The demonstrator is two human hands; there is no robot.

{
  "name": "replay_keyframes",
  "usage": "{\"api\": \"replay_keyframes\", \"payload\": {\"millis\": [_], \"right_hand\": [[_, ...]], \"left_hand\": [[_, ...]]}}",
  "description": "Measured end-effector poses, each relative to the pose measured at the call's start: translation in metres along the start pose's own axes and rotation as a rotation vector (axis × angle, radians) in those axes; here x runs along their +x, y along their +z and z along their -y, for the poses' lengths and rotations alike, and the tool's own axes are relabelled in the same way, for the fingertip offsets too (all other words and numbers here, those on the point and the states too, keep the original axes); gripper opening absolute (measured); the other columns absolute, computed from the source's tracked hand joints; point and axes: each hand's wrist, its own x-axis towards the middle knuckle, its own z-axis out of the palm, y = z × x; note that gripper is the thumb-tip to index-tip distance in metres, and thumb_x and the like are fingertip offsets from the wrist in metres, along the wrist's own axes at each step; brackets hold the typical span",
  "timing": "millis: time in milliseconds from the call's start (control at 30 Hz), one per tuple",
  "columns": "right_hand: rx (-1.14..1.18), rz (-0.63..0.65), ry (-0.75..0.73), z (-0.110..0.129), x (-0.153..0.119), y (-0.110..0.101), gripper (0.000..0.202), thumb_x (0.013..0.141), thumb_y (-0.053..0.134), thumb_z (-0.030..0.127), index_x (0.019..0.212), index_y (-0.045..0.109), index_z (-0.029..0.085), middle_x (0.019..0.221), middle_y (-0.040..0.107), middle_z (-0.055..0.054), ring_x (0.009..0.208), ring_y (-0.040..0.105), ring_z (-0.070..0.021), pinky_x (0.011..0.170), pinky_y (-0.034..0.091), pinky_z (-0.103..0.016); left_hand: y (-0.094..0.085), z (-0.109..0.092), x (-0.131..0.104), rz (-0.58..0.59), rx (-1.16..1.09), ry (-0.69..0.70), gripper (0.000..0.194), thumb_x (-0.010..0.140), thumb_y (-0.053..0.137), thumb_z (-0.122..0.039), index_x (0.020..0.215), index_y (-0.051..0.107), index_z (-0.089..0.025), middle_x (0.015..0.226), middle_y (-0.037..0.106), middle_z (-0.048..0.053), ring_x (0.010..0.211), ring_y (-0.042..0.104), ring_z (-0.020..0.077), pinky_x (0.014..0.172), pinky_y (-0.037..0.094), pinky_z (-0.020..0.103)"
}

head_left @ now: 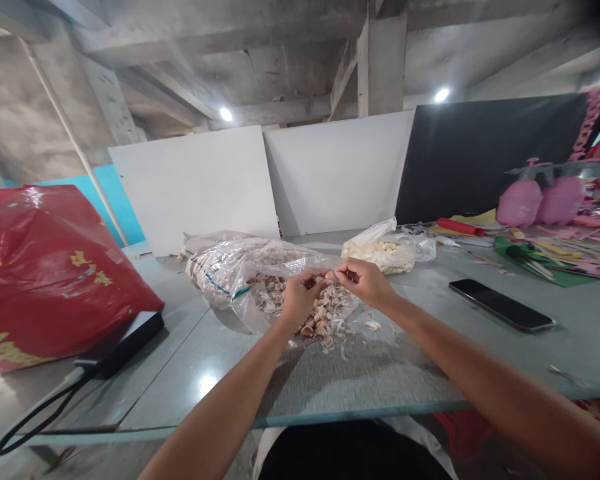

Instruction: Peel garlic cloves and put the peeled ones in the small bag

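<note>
My left hand point(303, 293) and my right hand point(363, 280) meet above a heap of garlic cloves point(320, 319) and papery skins point(337, 300). Between the fingertips of both hands is a small garlic clove point(331, 275), partly covered by the fingers. The heap spills from the mouth of a large clear plastic bag point(220, 267), which lies on its side to the left. Behind my right hand sits a smaller clear bag point(380, 257) of pale peeled cloves. Loose skins point(373, 325) are scattered on the table near the heap.
A black phone point(500, 305) lies on the grey table point(380, 380) to the right. At the left stand a red bag point(60, 267) and a black device point(130, 343) with a cable. Pink spray bottles point(520, 200) and coloured paper point(545, 263) fill the far right. White boards point(200, 187) stand behind.
</note>
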Motion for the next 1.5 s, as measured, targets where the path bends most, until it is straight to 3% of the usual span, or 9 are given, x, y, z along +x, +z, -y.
{"api": "replay_keyframes", "payload": {"millis": [267,533,733,900,1033,1500], "right_hand": [[0.163,0.006,0.136,0.0,-0.004,0.001,0.021,0.081,0.05,0.032,0.091,0.061,0.017,0.074,0.062,-0.002,0.059,0.053,-0.0102,0.054,0.041,-0.02],[0.198,0.006,0.164,0.0,-0.003,0.001,0.019,0.077,0.057,0.038,0.08,0.053,0.019,0.065,0.054,0.001,0.055,0.05,-0.0091,0.053,0.041,-0.02],[0.163,0.016,0.106,0.0,-0.002,0.001,0.021,0.078,0.056,0.039,0.076,0.053,0.019,0.065,0.056,0.0,0.056,0.051,-0.0092,0.054,0.04,-0.02],[0.097,0.019,0.005,0.002,-0.002,-0.002,0.02,0.081,0.052,0.038,0.076,0.054,0.019,0.071,0.057,-0.001,0.059,0.051,-0.01,0.058,0.039,-0.021],[0.041,0.007,-0.032,0.003,-0.002,-0.003,0.017,0.084,0.049,0.035,0.078,0.053,0.019,0.072,0.056,-0.001,0.06,0.049,-0.0107,0.058,0.037,-0.022],[0.007,0.065,0.027,0.005,-0.003,-0.003,0.012,0.086,0.042,0.029,0.08,0.047,0.02,0.062,0.049,0.002,0.054,0.043,-0.011,0.055,0.032,-0.021]], "left_hand": [[0.0,-0.009,0.001,-0.06,-0.142,-0.043,0.025,0.067,0.066,-0.033,0.084,0.065,-0.015,0.06,0.057,-0.002,0.042,0.046,0.0047,0.042,0.039,0.017],[0.001,-0.008,0.001,-0.044,-0.214,-0.011,0.024,0.068,0.066,-0.033,0.084,0.062,-0.016,0.064,0.059,-0.002,0.041,0.047,0.0043,0.041,0.04,0.018],[0.0,-0.007,0.001,-0.01,-0.255,-0.021,0.027,0.067,0.066,-0.033,0.088,0.061,-0.016,0.075,0.062,0.001,0.042,0.05,0.0049,0.042,0.042,0.019],[-0.001,-0.008,0.0,0.018,-0.244,-0.042,0.029,0.068,0.066,-0.033,0.091,0.063,-0.015,0.063,0.056,-0.002,0.042,0.048,0.0046,0.042,0.041,0.019],[-0.001,-0.01,0.0,0.035,-0.23,-0.052,0.029,0.067,0.067,-0.035,0.089,0.063,-0.016,0.065,0.057,-0.002,0.042,0.048,0.0046,0.042,0.039,0.019],[0.005,-0.016,-0.003,0.036,-0.342,-0.158,0.033,0.062,0.07,-0.038,0.083,0.059,-0.014,0.057,0.054,-0.005,0.038,0.046,0.0044,0.039,0.039,0.018]]}}
